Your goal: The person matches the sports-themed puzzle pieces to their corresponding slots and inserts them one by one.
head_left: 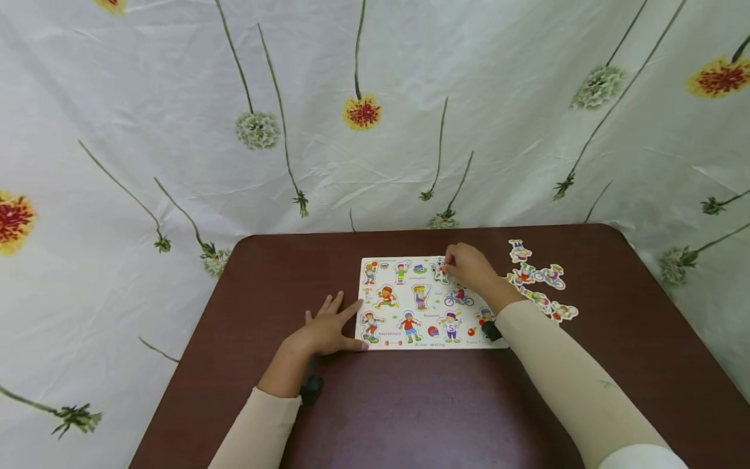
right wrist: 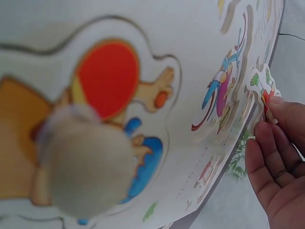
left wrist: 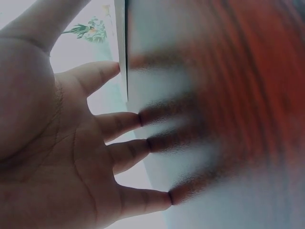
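Observation:
A white puzzle board [head_left: 400, 346] printed with sport figures lies flat on the table. My left hand [head_left: 325, 329] has its fingers spread, with thumb and index finger at the board's left edge. In the left wrist view, fingertips [left wrist: 145, 201] rest on the glossy tabletop. Over the board's upper right part, my right hand [head_left: 469, 266] pinches a figure-shaped puzzle piece [right wrist: 265, 86] between thumb and fingers. That piece is tilted at a figure outline near the board's edge; the fingers hide part of it. A table-tennis figure [right wrist: 107, 78] with a blurred round knob [right wrist: 93, 167] shows close up.
Several loose puzzle pieces [head_left: 551, 277] lie on the brown table [head_left: 410, 410] to the right of the board, partly behind the right forearm. A white curtain [head_left: 328, 163] with a flower print hangs behind the table.

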### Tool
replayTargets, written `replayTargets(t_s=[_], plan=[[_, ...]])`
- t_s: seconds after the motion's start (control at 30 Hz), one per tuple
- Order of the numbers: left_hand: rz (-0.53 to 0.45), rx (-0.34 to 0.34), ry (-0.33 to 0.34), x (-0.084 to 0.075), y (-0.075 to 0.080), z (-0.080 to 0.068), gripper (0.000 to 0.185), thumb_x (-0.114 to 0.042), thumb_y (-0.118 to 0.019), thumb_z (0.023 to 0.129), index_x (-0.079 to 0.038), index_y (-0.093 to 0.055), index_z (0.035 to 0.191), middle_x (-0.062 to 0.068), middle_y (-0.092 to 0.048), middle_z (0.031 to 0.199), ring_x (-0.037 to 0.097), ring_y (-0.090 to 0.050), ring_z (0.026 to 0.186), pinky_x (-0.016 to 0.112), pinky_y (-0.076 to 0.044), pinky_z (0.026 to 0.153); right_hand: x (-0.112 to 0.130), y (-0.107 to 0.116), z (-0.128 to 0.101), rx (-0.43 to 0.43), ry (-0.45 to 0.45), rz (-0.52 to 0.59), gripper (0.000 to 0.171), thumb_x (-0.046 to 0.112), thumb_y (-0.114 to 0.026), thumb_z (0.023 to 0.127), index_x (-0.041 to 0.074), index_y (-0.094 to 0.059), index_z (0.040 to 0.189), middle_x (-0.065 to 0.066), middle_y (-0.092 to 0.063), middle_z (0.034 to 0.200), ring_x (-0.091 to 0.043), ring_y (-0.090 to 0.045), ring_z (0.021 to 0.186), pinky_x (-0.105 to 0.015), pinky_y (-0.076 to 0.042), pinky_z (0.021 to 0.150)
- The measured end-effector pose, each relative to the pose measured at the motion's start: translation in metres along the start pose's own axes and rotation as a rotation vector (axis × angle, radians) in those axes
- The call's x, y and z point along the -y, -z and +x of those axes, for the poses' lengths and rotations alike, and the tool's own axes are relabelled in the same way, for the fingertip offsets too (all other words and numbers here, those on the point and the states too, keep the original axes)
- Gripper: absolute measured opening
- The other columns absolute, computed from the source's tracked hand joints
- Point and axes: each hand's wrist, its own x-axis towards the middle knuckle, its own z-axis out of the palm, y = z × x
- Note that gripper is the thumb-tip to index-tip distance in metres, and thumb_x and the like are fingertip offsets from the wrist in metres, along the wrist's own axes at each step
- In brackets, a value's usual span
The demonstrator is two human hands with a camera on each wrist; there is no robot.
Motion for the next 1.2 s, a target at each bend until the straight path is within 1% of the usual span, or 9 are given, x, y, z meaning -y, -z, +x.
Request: replayTargets(t_s=[0.23,0.4,0.83,0.93,1.07,1.13,1.2], plan=[[-0.005,-0.001,-0.004,-0.002,0.0,-0.001,0.095,-0.053,-0.077,0.085,-0.029,-0.026,0.162,0.019,-0.003,0.171,0.042,0.001,0.158,0.08,-0.002,0.114,0.0,-0.004,0.008,0.051,-0.011,-0.053,0.012,0.013,-0.063,0.1,0.009,-0.062,0.09,-0.01,-0.057,0.095,-0.021,-0.052,0.079,-0.032,-0.044,0.068],[-0.004,-0.003,-0.001,-0.003,-0.001,-0.001,0.095,-0.054,-0.077,0.085,-0.03,-0.026,0.162,0.019,-0.004,0.171,0.042,0.0,0.158,0.08,-0.002,0.114,-0.001,-0.009,0.013,0.077,-0.001,-0.087,0.011,0.015,-0.062,0.101,0.009,-0.064,0.092,-0.01,-0.058,0.097,-0.022,-0.054,0.082,-0.033,-0.045,0.071],[0.001,-0.011,-0.003,-0.002,-0.002,0.0,0.095,-0.054,-0.077,0.084,-0.03,-0.027,0.162,0.019,-0.004,0.171,0.042,0.0,0.158,0.079,-0.002,0.115,0.002,-0.011,0.014,0.09,-0.017,-0.065,0.009,0.014,-0.062,0.101,0.009,-0.064,0.095,-0.01,-0.058,0.096,-0.02,-0.054,0.08,-0.031,-0.045,0.068],[0.001,-0.012,-0.002,-0.001,-0.002,0.0,0.095,-0.054,-0.077,0.084,-0.03,-0.027,0.161,0.019,-0.005,0.171,0.042,0.0,0.158,0.079,-0.003,0.115,0.001,-0.01,0.013,0.09,-0.031,-0.034,0.009,0.016,-0.062,0.101,0.007,-0.065,0.099,-0.01,-0.06,0.098,-0.02,-0.054,0.081,-0.03,-0.045,0.069],[0.001,-0.01,0.002,0.0,-0.002,0.0,0.095,-0.054,-0.077,0.084,-0.03,-0.027,0.161,0.019,-0.005,0.171,0.042,0.0,0.158,0.079,-0.002,0.115,0.001,-0.008,0.009,0.108,-0.085,0.085,0.019,0.019,-0.061,0.102,0.005,-0.064,0.114,-0.014,-0.063,0.108,-0.022,-0.058,0.084,-0.032,-0.048,0.069],[0.0,-0.01,0.005,-0.001,-0.002,0.0,0.095,-0.054,-0.077,0.085,-0.03,-0.027,0.162,0.019,-0.005,0.171,0.042,0.0,0.158,0.079,-0.002,0.115,0.001,-0.005,0.007,0.101,-0.117,0.159,0.025,0.021,-0.061,0.102,0.004,-0.062,0.12,-0.016,-0.064,0.114,-0.025,-0.061,0.089,-0.034,-0.051,0.073],[0.0,-0.011,0.006,-0.001,-0.001,0.0,0.095,-0.053,-0.077,0.085,-0.03,-0.027,0.162,0.019,-0.005,0.171,0.042,0.0,0.158,0.079,-0.002,0.115,-0.001,-0.002,0.005,0.074,-0.149,0.233,0.028,0.023,-0.062,0.101,0.004,-0.062,0.122,-0.017,-0.063,0.119,-0.029,-0.062,0.097,-0.038,-0.052,0.08]])
